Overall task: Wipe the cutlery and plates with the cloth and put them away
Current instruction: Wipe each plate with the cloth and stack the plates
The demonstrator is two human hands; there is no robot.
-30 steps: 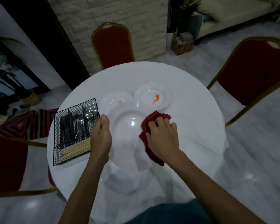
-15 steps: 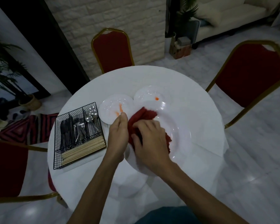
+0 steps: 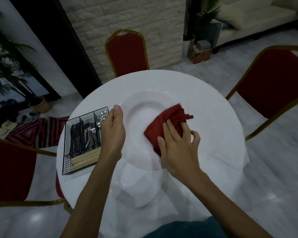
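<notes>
A large white plate [image 3: 141,107] is held tilted above the round table. My left hand [image 3: 113,133] grips its left rim, thumb over the edge. My right hand [image 3: 177,145] presses a red cloth [image 3: 169,122] against the plate's right half, fingers curled into the fabric. Another white plate [image 3: 138,188] lies on the table near me, below the raised one. The two stained plates seen earlier are hidden behind the raised plate.
A black wire caddy [image 3: 83,141] with dark cutlery, spoons and chopsticks sits at the table's left. The white round table [image 3: 213,117] is ringed by red chairs: one far [image 3: 126,52], one right [image 3: 272,86], one left [image 3: 9,170].
The cloth swept from the plate's left-centre to its right side. The plate now sits higher and further out, covering the two stained plates behind it.
</notes>
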